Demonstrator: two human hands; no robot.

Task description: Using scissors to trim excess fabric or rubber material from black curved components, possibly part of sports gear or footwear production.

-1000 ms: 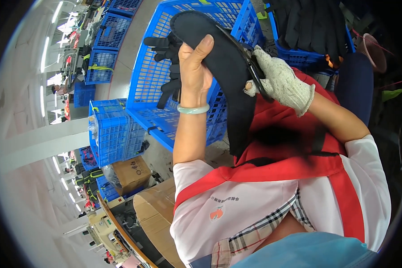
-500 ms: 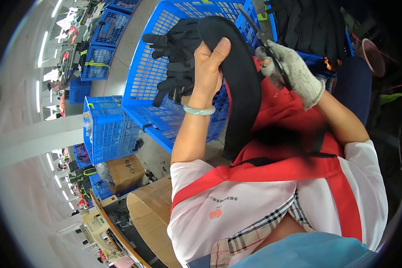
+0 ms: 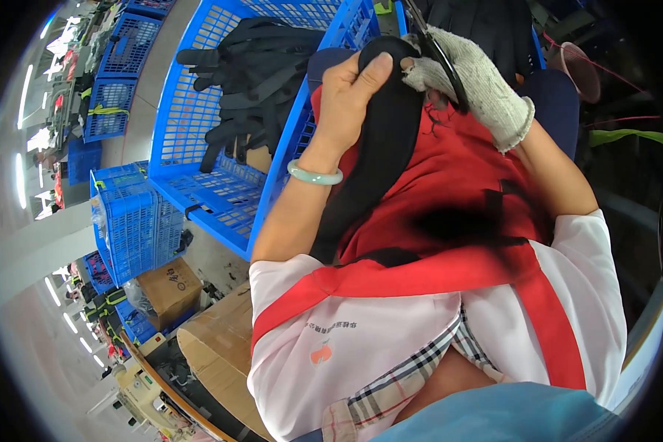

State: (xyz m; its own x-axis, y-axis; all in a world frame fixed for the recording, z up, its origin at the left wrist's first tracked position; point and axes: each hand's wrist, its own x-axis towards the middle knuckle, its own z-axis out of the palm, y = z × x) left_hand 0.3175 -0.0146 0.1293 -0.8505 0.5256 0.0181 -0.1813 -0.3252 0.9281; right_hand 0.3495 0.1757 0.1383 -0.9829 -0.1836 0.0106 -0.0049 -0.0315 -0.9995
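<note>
My bare left hand, with a pale green bangle at the wrist, grips a long padded black fabric strap near its upper, bent-over end, thumb on top. The strap's lower part hangs over my red apron. In a white knit glove, my right hand holds a pair of dark scissors, blades pointing up and away. Its fingertips are at the strap's right edge, close to the bend; whether they pinch it is hard to see. Some loose dark threads dangle below the gloved fingers.
A blue plastic crate holding several black straps stands ahead to the left. More black pieces fill another crate at the far right. Stacked blue crates, a cardboard box and a sewing machine are on the left.
The strap's top end has been lowered and bent over toward my right hand. My gloved hand has come in to the strap's edge, scissors still held. The view has shifted rightward.
</note>
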